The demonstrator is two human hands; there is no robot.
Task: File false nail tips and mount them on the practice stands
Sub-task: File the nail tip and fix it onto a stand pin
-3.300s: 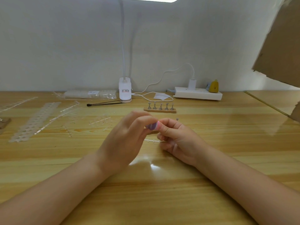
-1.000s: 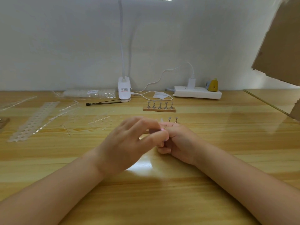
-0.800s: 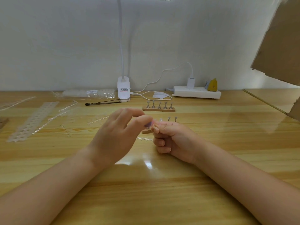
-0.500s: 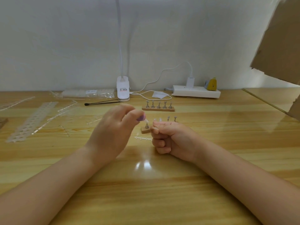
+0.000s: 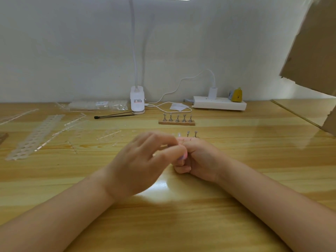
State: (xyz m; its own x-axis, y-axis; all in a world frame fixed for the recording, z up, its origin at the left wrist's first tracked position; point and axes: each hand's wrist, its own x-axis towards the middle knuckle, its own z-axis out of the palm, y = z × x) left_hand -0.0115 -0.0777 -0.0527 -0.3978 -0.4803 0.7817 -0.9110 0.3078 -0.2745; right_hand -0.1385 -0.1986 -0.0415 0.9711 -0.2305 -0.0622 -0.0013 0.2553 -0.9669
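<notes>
Resting both forearms on the wooden desk, I press my left hand against my right hand at mid-desk. Left thumb and forefinger are pinched together; what they hold is hidden. Right fingers are curled into a fist. One nail stand sits well behind; two pegs show just past my knuckles. Bare desk lies near me and rightward; plastic strips crowd the left edge.

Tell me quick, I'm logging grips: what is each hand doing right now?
Left hand: fingers pinched together against the right hand; what they hold cannot be told.
Right hand: curled shut; contents hidden.
</notes>
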